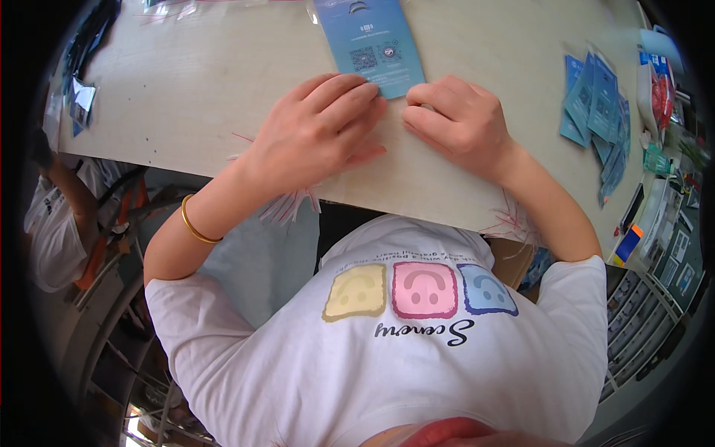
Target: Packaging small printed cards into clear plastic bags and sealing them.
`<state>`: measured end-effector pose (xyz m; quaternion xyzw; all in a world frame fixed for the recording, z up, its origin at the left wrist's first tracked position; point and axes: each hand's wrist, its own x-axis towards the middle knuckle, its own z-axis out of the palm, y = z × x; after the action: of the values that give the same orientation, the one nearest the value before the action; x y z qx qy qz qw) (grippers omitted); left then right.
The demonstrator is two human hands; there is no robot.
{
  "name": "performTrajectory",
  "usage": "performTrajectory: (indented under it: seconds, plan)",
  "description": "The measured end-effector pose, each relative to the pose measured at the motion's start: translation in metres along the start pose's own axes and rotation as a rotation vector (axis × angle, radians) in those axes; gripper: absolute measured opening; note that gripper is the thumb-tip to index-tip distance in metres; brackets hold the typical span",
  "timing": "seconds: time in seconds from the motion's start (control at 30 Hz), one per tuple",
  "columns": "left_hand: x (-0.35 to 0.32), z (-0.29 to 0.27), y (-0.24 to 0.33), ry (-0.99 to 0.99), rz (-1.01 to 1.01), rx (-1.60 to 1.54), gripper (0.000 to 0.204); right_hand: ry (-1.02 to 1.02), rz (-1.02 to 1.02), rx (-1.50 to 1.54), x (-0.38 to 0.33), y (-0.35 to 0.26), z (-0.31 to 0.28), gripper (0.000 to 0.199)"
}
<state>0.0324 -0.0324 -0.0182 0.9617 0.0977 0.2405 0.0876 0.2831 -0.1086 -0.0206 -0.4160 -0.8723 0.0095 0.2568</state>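
Observation:
A blue printed card (376,52), with a slot near its top and two round or square codes, lies flat on the table in front of me. My left hand (316,130) rests at its lower left edge, fingertips over the card's lower part. Those fingers lie side by side, half bent, with the thumb apart below them. By the card's lower right corner is my right hand (462,123), its fingers curled in toward the thumb. Whatever it may pinch is hidden.
Several blue cards (596,104) lie in a loose pile at the right. White strips with red threads hang at the table's front edge (290,205), and another bunch (514,223) sits near my right forearm. Clear-wrapped dark packets (83,104) lie far left. Another person's arm (74,197) shows beyond.

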Motion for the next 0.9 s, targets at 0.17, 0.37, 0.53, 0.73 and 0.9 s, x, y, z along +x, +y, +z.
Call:
performTrajectory:
  seconds: [0.17,0.37,0.53,0.73,0.9]
  plan:
    - [-0.006,0.004,0.006,0.021,-0.120,-0.025,0.028,0.003,0.083,0.014,0.005,-0.006,-0.003,0.022]
    - [-0.010,0.007,0.005,0.115,-0.182,-0.107,0.016,-0.011,0.186,0.138,0.001,0.003,-0.012,0.022]
    - [-0.009,0.001,-0.003,0.131,-0.216,-0.143,0.015,0.029,0.300,0.332,0.001,0.015,-0.008,0.012]
    - [-0.010,-0.007,-0.009,0.021,-0.387,-0.306,0.027,-0.004,0.471,0.348,0.008,0.007,-0.007,0.012]
    - [-0.014,-0.018,-0.020,-0.128,-0.083,-0.206,0.064,-0.068,0.521,0.351,0.010,0.004,-0.009,0.015]
